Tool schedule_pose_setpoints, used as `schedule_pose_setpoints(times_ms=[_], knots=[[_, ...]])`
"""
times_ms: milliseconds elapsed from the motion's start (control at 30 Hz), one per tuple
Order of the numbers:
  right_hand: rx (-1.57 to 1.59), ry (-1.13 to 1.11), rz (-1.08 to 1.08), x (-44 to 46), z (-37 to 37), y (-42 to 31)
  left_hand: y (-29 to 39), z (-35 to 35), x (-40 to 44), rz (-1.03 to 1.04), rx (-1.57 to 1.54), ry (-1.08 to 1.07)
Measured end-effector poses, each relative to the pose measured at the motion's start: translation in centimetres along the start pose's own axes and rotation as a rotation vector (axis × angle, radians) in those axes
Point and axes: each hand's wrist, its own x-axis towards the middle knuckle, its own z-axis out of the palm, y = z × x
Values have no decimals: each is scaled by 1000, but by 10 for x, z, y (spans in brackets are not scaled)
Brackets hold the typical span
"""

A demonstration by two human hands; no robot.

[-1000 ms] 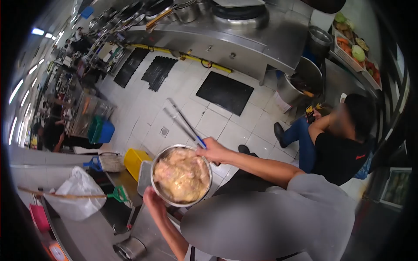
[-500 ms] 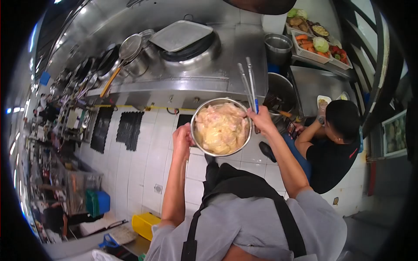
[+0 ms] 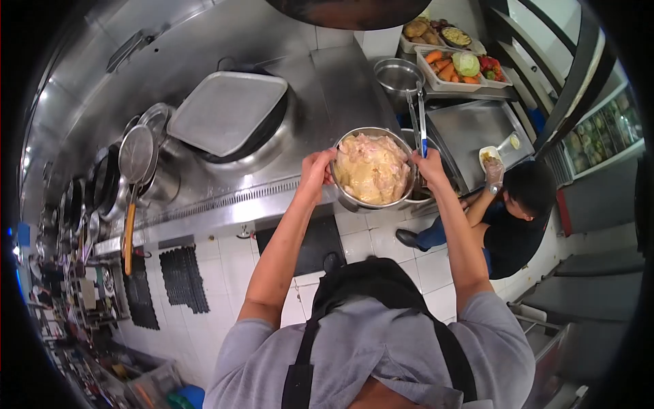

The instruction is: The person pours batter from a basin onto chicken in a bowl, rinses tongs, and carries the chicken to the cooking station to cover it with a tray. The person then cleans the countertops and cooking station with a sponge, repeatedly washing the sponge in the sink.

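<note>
Metal bowl (image 3: 353, 200) of pale meat (image 3: 373, 167), held up by 2 hands near the right end of the counter (image 3: 340, 85). The left hand (image 3: 317, 174) is closed on its left rim; the right hand (image 3: 429, 169) grips the opposite side plus tongs (image 3: 422, 123). A grey tray (image 3: 228, 112) tops a black pan (image 3: 264, 136), left of the bowl.

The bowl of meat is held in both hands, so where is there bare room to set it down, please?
The counter is bare between the flat tray and the steel pot, just beyond the bowl. The side table also shows bare metal between the vegetable basket and the white dish. The counter's left side is crowded with the strainer and pans.
</note>
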Motion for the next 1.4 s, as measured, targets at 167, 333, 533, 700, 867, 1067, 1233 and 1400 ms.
schedule_pose_setpoints(times_ms=[167, 333, 533, 700, 867, 1067, 1233, 1400], knots=[[38, 65, -33, 51, 18, -21, 7, -3, 76, -55, 27, -9], [53, 39, 79, 115, 24, -27, 21, -4, 136, -150, -33, -37], [181, 44, 58, 163, 27, -43, 33, -5, 190, -113, -136, -9], [278, -13, 107, 184, 12, -16, 14, -27, 168, -63, -13, 93], [154, -107, 91, 113, -35, -31, -21, -99, 58, -227, 287, -167], [188, -445, 152, 48, -15, -94, -63, -227, -84, -530, 18, 54], [227, -885, 37, 31, 105, -147, -243, -383, -204, -723, 497, 379], [-25, -1245, -209, -20, 319, -252, -255, -422, -284, -959, -46, 803]])
